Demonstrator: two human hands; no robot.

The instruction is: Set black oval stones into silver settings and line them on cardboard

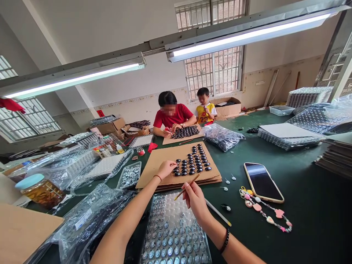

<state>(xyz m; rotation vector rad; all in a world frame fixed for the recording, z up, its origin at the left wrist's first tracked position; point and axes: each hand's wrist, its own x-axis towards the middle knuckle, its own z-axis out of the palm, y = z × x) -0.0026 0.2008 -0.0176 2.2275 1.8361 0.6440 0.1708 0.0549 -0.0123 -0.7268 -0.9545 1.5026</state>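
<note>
My left hand rests fingertips-down on a brown cardboard sheet, touching the near end of rows of small black glossy oval pieces. My right hand grips a thin brush-like stick whose tip points toward those pieces; its long handle runs back to the right. Below my hands lies a clear blister tray filled with several round silvery parts.
A phone with a pastel bead strap lies to the right on the green table. Plastic bags, a small tray of metal parts and a jar are left. Two people sit opposite at another cardboard sheet.
</note>
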